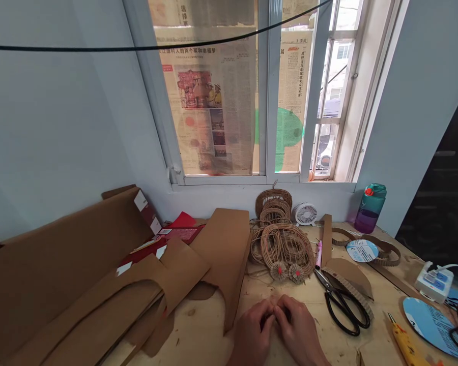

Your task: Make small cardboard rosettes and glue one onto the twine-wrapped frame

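My left hand (254, 325) and my right hand (294, 321) meet low in the middle of the view, over the wooden table. Fingers and thumbs are pinched together at the tips; whatever sits between them is hidden or too small to make out. Just beyond them lies a woven twine piece (286, 246) with two round pleated rosettes (278, 271), each with a red centre. To the right of my right hand rest black-handled scissors (343, 305), their blades pointing away toward a pink marker (319, 254).
Cut cardboard sheets (229, 229) and a large cardboard box (61, 264) fill the left side. Around the right stand a small white fan (305, 214), a bottle (370, 208), cardboard strips (389, 251), a power strip (435, 282) and a yellow glue gun (406, 343).
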`<move>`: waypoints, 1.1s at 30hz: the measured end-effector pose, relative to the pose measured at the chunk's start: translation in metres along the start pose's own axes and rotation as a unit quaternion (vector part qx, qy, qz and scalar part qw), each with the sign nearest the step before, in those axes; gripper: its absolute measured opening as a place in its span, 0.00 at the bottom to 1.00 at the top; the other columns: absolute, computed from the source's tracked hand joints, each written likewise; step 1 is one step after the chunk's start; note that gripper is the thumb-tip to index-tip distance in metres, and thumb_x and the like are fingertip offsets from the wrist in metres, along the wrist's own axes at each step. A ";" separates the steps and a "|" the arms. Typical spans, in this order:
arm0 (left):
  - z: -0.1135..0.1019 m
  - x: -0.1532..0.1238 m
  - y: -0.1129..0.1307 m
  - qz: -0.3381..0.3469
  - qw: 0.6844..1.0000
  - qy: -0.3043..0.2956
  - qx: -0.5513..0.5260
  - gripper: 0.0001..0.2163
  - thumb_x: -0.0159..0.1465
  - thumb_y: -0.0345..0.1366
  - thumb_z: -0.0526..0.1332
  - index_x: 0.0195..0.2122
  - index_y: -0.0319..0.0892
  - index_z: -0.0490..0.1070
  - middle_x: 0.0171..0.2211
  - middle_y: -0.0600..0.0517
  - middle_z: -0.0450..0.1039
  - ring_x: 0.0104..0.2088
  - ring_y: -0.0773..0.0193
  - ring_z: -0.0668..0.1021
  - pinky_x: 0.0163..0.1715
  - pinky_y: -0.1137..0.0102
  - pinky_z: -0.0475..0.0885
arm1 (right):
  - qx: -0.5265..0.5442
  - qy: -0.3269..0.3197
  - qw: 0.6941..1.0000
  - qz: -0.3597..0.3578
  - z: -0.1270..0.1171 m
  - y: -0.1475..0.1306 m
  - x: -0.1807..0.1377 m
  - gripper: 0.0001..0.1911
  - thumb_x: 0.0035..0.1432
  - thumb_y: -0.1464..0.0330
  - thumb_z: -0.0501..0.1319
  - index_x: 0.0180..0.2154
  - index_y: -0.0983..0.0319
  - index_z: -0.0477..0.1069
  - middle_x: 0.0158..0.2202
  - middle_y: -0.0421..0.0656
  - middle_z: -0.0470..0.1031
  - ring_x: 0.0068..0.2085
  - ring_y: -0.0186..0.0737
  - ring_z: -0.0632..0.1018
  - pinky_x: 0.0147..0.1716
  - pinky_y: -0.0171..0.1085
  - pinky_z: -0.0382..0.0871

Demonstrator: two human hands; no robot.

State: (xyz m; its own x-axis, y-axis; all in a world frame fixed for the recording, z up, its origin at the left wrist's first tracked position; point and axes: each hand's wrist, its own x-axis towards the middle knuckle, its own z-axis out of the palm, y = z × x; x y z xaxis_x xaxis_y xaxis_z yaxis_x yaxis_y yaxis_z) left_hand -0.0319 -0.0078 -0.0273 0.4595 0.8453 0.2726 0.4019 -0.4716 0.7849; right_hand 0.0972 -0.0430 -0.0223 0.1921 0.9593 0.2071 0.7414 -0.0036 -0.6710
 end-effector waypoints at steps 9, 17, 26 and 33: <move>0.001 0.000 -0.002 -0.028 0.999 -0.007 0.025 0.06 0.53 0.26 0.54 0.21 0.42 0.61 0.24 0.55 0.69 0.27 0.65 0.71 0.26 0.74 0.62 | 0.002 -0.010 0.999 -0.031 -0.001 -0.001 0.000 0.14 0.60 0.66 0.51 0.25 0.60 0.67 0.26 0.40 0.73 0.31 0.39 0.72 0.32 0.33 0.59; -0.001 0.000 0.002 -0.024 1.000 0.002 0.009 0.07 0.58 0.28 0.52 0.25 0.43 0.65 0.27 0.53 0.74 0.28 0.63 0.74 0.28 0.73 0.65 | 0.001 0.010 1.000 -0.014 -0.001 -0.002 0.000 0.14 0.61 0.64 0.50 0.26 0.59 0.66 0.27 0.41 0.74 0.32 0.40 0.73 0.33 0.34 0.60; -0.002 -0.001 0.003 -0.018 1.000 0.002 -0.005 0.09 0.59 0.29 0.52 0.34 0.43 0.71 0.34 0.50 0.77 0.34 0.61 0.77 0.33 0.72 0.69 | -0.004 0.021 1.000 -0.015 0.002 0.002 0.000 0.14 0.62 0.63 0.50 0.28 0.59 0.68 0.28 0.41 0.75 0.32 0.40 0.74 0.33 0.34 0.61; 0.000 -0.001 0.000 -0.023 1.000 -0.005 -0.007 0.10 0.58 0.28 0.51 0.34 0.42 0.72 0.34 0.49 0.77 0.35 0.60 0.77 0.35 0.71 0.70 | -0.015 0.048 0.998 -0.023 0.003 -0.003 -0.003 0.13 0.61 0.65 0.52 0.26 0.59 0.67 0.26 0.39 0.75 0.31 0.39 0.74 0.32 0.33 0.61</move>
State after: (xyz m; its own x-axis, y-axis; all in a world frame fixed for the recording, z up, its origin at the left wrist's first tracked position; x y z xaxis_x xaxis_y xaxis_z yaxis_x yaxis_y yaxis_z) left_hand -0.0324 -0.0086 -0.0274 0.4487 0.8633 0.2309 0.4119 -0.4290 0.8039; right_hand 0.0925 -0.0446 -0.0229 0.2160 0.9273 0.3055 0.7695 0.0309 -0.6378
